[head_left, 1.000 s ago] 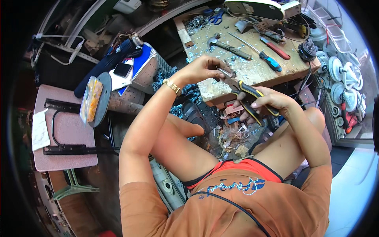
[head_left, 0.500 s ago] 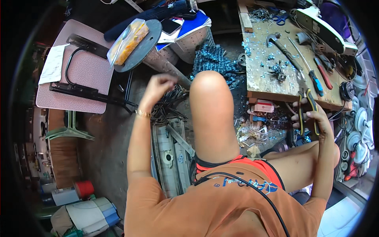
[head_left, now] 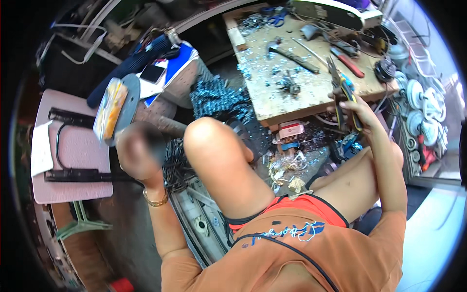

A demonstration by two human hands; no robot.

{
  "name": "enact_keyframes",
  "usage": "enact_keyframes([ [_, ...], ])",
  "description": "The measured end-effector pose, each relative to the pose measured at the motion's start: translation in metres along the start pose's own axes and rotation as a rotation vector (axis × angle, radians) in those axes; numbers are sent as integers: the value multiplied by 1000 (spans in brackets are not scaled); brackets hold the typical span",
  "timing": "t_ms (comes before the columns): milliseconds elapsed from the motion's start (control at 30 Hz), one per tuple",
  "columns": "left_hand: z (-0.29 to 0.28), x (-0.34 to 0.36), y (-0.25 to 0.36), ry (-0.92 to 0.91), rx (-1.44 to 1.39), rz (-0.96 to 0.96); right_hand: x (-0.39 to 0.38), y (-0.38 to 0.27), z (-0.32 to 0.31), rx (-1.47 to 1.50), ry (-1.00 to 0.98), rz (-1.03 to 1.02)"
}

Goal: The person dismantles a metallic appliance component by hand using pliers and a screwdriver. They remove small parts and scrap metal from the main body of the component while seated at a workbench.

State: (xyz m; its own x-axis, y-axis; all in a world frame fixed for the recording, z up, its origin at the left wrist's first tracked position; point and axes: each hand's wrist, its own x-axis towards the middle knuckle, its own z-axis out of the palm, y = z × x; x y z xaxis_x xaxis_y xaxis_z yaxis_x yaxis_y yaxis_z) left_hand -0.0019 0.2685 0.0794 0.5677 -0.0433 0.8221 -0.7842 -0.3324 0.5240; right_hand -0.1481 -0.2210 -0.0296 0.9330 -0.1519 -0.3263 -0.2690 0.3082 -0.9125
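My right hand (head_left: 365,114) grips a pair of pliers (head_left: 350,97) with yellow-and-black handles, jaws pointing up over the front edge of the wooden workbench (head_left: 272,108). My left hand (head_left: 138,151) is raised at the left, just below a round grey disc (head_left: 129,104) that carries a clear tub (head_left: 111,109) with orange contents. A blur hides this hand's fingers, so whether anything is in them does not show. On the bench near the pliers lie a hammer (head_left: 294,59), a red-handled tool (head_left: 347,62) and a small dark metal part (head_left: 290,86).
A pink chair (head_left: 87,146) with black bars and a white cloth (head_left: 42,148) stands at the left. A phone (head_left: 152,73) lies on papers beyond the disc. Scraps and a red-and-white box (head_left: 291,129) litter the floor under the bench. White wheels (head_left: 416,124) hang at the right.
The view has swung right, so the bench appears further left. My left hand has come closer to the disc's lower edge. The pliers stay in my right hand, now up against the bench edge.
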Motion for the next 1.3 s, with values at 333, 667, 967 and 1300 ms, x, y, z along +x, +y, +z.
enact_keyframes([
  [333,321,-28,-38,-1172,376,-370,24,12,-5,-132,123,-110],
  [667,323,-53,3,-1127,-546,-764,7,13,-15,-179,165,-191],
  [967,259,-42,52,-1022,-843,-706,11,-5,36,-125,44,-272],
  [1300,265,-45,46,-929,-941,-792,27,13,50,300,-24,18],
])
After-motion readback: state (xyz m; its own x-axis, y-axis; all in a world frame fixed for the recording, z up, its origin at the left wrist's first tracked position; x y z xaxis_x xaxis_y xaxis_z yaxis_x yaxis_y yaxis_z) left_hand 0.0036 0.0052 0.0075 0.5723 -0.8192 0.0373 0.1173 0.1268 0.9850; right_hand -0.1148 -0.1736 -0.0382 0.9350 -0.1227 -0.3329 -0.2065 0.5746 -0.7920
